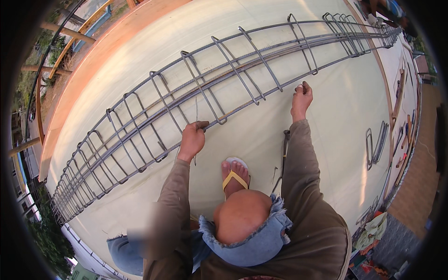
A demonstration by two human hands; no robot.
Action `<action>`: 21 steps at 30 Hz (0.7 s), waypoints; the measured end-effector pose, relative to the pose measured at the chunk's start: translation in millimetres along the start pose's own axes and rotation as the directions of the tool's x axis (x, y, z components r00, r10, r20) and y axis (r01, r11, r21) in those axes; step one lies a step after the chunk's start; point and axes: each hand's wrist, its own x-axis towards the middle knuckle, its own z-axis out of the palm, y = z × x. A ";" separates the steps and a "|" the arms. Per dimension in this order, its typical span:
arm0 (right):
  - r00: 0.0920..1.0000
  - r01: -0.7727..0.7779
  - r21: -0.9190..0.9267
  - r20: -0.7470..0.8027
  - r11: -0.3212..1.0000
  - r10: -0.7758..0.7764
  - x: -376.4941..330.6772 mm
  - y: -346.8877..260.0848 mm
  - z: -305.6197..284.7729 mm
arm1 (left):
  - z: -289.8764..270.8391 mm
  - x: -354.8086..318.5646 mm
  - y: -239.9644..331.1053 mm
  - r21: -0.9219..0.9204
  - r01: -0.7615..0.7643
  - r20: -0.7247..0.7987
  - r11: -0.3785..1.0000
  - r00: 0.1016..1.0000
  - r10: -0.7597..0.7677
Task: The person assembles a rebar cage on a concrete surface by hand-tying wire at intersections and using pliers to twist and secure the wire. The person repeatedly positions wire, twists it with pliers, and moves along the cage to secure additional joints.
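A long rebar cage of grey bars and rectangular stirrups lies across a pale concrete slab. My left hand is closed on the cage's near lower bar, with a thin wire rising from the bar just above the fist. My right hand is further along the same bar, fingers pinched around something small that I cannot make out. My bent knee in torn denim and a foot in a yellow-strapped sandal are between my arms.
Loose bent stirrups lie on the slab to the right. Tools and wood strips line the right edge. A dark hooked tool lies by my right forearm. Orange formwork borders the slab's far left. Another person is at the top right.
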 end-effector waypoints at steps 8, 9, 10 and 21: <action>0.969 0.043 -0.276 0.245 0.960 0.027 -40.2 -3.9 7.7 | 0.5 1.8 -4.2 -0.017 0.009 0.006 1.000 1.000 -0.009; 0.963 0.049 -0.211 0.268 0.976 0.010 -46.1 -4.7 8.8 | 0.4 1.2 -4.1 -0.016 0.011 0.003 1.000 1.000 -0.011; 0.957 0.054 -0.146 0.289 0.988 -0.010 -51.3 -5.0 9.5 | 0.2 0.8 -3.9 -0.004 -0.014 0.001 1.000 1.000 0.014; 0.973 0.020 -0.023 0.232 1.000 -0.014 -67.1 -3.0 11.9 | 0.1 -7.9 -0.1 0.000 0.021 0.024 1.000 1.000 -0.020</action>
